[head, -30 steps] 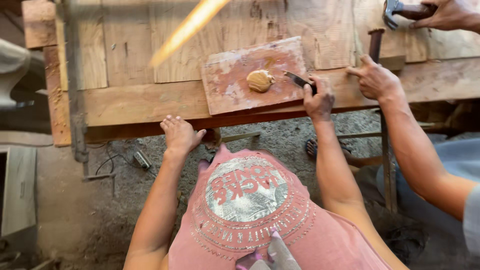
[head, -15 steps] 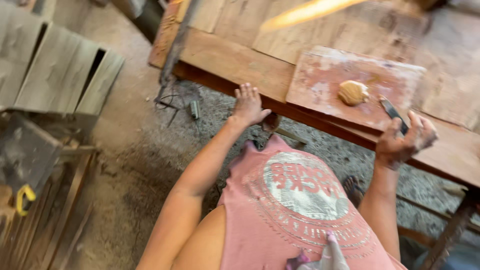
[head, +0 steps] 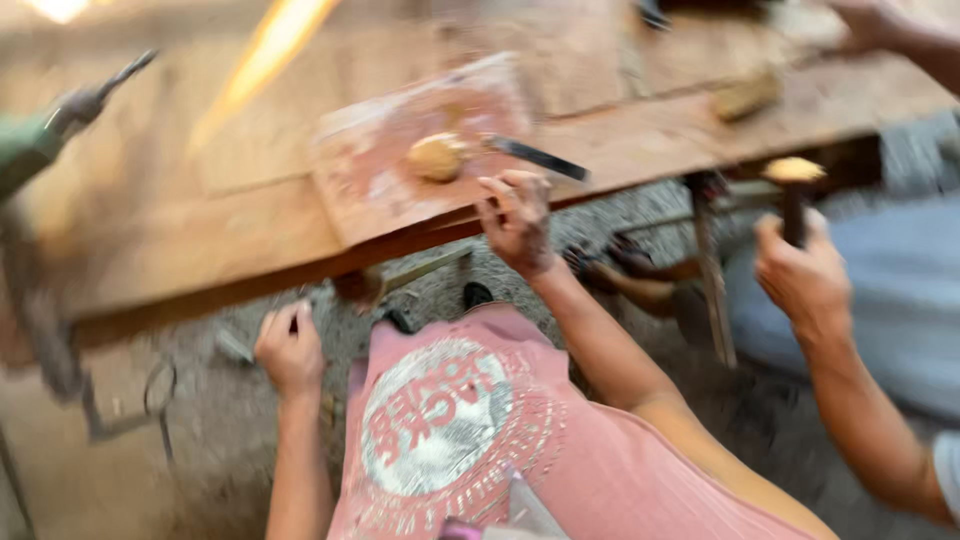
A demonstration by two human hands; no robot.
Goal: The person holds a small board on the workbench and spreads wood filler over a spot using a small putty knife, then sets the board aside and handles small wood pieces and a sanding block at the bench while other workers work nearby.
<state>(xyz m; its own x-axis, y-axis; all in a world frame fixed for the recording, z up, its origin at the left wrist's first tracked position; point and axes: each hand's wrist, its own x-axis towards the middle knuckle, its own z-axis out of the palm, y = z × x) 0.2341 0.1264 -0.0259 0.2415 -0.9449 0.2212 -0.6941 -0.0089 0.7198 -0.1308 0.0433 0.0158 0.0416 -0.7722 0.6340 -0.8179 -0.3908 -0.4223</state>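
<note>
The right hand (head: 518,222) rests loosely curled, fingers empty, on the near edge of a reddish board (head: 400,160) on the wooden surface (head: 180,230), beside a tan lump (head: 436,157) and a dark blade (head: 535,157). The left hand (head: 290,348) hangs below, fingers curled, apparently empty.

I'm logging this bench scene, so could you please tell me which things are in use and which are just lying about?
In use:
right hand
reddish board
tan lump
dark blade

Lying about:
green power tool
left hand, off the bench
another person's hand gripping a tool
</note>
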